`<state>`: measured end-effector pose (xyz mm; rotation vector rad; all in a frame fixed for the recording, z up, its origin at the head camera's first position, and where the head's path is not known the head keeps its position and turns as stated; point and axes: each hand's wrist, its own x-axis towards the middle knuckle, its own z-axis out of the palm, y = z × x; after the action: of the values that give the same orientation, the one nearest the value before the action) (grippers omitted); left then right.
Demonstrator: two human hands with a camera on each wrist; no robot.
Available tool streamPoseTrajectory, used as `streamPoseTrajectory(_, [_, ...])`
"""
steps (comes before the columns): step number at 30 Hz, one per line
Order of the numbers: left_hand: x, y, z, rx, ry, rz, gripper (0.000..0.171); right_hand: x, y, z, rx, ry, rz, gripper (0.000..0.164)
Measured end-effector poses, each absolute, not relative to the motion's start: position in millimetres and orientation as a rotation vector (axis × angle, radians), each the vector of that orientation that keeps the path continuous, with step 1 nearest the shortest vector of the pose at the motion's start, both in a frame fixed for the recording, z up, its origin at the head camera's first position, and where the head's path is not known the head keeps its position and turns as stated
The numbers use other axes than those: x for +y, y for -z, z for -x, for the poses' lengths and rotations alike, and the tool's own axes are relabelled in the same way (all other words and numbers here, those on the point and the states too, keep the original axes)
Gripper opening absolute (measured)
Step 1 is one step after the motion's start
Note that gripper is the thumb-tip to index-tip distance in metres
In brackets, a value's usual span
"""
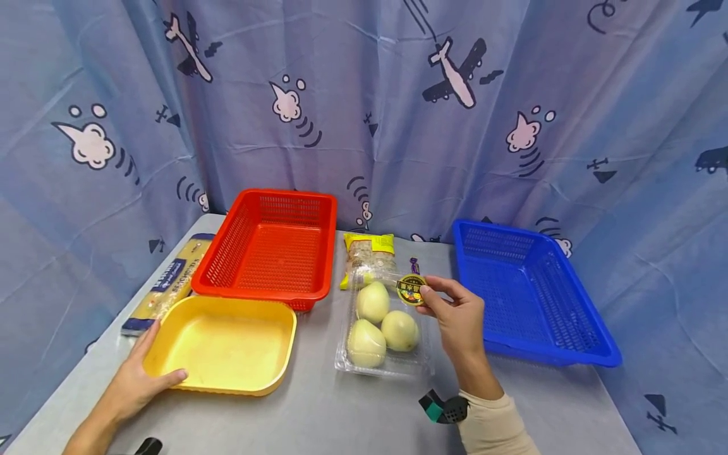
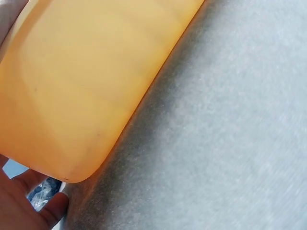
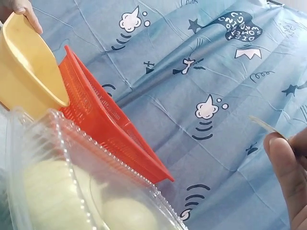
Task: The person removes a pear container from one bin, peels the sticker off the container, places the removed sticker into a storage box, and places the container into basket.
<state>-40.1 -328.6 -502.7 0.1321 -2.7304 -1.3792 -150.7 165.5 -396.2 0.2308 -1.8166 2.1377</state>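
A clear plastic clamshell box (image 1: 344, 361) in the middle of the table holds three pale yellow-green, pear-like fruits (image 1: 372, 302). At its far right corner, my right hand (image 1: 459, 314) pinches a round black-and-gold sticker (image 1: 411, 290) between thumb and finger; the right wrist view shows it nearly edge-on, apart from the box. My left hand (image 1: 132, 382) grips the near left corner of a yellow plastic basin (image 1: 222, 344), thumb at the front rim and fingers along the left side. Part of that hand shows past the basin in the left wrist view.
A red basket (image 1: 284, 259) stands behind the basin, with a long pasta packet (image 1: 173, 278) on its left. Behind the box lie a yellow-and-clear bag (image 1: 370, 249) and a small purple-wrapped sweet (image 1: 414, 265). A blue basket (image 1: 529, 297) is at right. A patterned curtain (image 1: 364, 126) hangs behind.
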Motion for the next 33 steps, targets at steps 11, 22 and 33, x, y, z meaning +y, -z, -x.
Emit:
streamPoseTrajectory(11, [-329.6,500.0,39.5,-2.786,1.373,-0.182,0.113,153.7,378.9,145.9,-1.858,-2.109,-0.289,0.022])
streamPoseTrajectory(22, [-331.1,502.5,40.8,-2.776,1.410,-0.192,0.113,139.1,358.9,140.5,-1.900,-2.097,-0.337,0.023])
streamPoseTrajectory(33, [-331.0,502.6,41.8,-2.776,1.426,-0.194,0.113,118.7,351.8,137.5,-1.933,-2.113,-0.386,0.023])
